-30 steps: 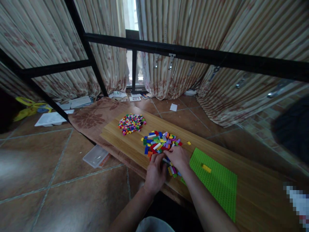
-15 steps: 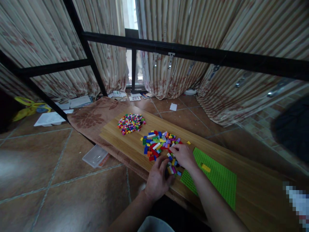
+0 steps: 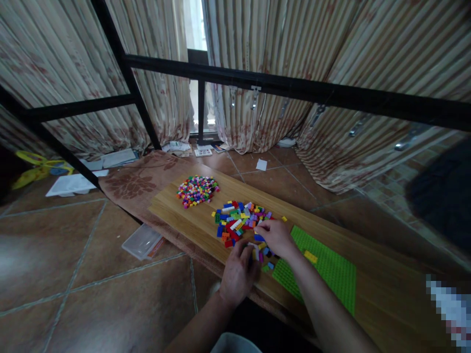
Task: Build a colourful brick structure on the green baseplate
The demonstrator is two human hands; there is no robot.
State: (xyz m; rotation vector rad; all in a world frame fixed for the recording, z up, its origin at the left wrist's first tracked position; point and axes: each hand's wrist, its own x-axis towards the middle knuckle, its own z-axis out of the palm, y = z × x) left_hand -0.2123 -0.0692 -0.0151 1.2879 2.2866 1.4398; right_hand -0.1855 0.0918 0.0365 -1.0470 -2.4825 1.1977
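A heap of larger coloured bricks [image 3: 237,219] lies on a wooden board [image 3: 191,220]. My right hand [image 3: 275,237] rests on the near right edge of that heap, fingers curled down onto the bricks. My left hand [image 3: 237,269] sits at the board's near edge, its fingertips pinched around a few small bricks [image 3: 255,251]. A green baseplate [image 3: 331,272] lies to the right of my hands, with one yellow brick [image 3: 311,256] on it. A second heap of tiny coloured bricks [image 3: 196,189] lies further back on the left.
The board sits on a brown patterned cloth [image 3: 136,181] over a tiled floor. A clear plastic box [image 3: 142,241] lies on the floor to the left. Papers [image 3: 73,184] lie near a black metal frame [image 3: 257,81] and curtains behind.
My right hand has shifted slightly left along the heap's near edge. My left hand has stayed at the board's edge, fingers closing on small bricks. The view drifted a little.
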